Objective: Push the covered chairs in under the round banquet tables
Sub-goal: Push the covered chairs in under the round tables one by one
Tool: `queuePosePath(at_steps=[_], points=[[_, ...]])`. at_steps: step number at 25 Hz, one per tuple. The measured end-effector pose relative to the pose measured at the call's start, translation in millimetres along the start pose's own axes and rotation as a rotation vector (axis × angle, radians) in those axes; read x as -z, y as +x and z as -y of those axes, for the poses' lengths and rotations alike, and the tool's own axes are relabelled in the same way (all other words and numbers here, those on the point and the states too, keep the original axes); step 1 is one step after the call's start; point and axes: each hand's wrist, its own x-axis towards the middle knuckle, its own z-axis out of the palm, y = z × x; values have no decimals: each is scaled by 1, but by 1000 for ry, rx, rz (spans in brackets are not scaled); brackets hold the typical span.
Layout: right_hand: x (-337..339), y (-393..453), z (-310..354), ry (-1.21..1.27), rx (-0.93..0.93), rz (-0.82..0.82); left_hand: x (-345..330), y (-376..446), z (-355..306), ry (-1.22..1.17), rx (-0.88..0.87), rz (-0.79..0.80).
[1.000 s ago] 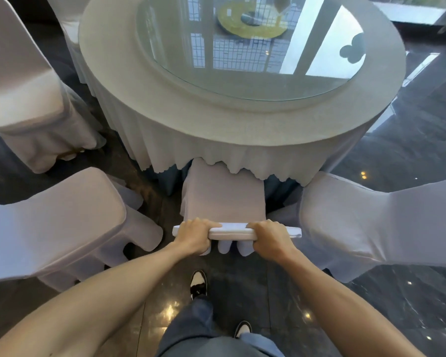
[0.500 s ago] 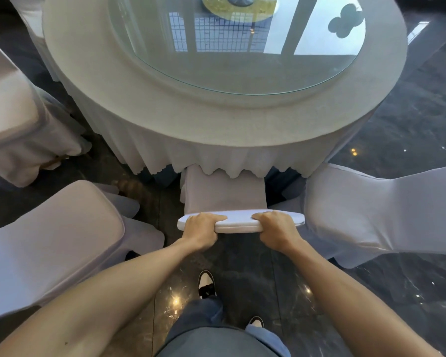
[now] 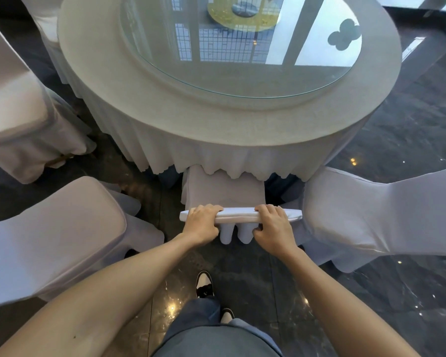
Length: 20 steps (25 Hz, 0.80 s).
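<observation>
A white-covered chair (image 3: 223,193) stands straight ahead of me, its seat partly hidden under the hanging cloth of the round banquet table (image 3: 242,124). My left hand (image 3: 202,222) grips the left part of the chair's top rail. My right hand (image 3: 274,225) grips the right part of the same rail. Both hands are closed around the rail, fingers over its far side. The table has a pale cloth and a round glass top (image 3: 242,47).
More covered chairs stand close by: one at my left (image 3: 52,235), one at far left (image 3: 16,119), one at my right (image 3: 371,217). A yellow ring-shaped piece (image 3: 242,14) sits at the glass centre. The floor (image 3: 410,124) is dark polished stone; my shoes are below.
The chair has gone further under the tablecloth, so less of its seat shows than a second ago. Both hands have kept their grip on the rail.
</observation>
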Motion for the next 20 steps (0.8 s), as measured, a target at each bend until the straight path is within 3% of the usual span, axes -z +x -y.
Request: queuePosePath(at_steps=[4,9,15,20], points=[[0,-36,5,19,7,58,-12,-42,-4,72,-11,-29],[-3,-70,19,-81,-6,227,4,-102,-12,-107,56,104],[-2,-82,76,-305,53,407,21,-178,41,-152,108,491],[-48,-88,173,-399,150,629,61,-231,136,-140,154,367]])
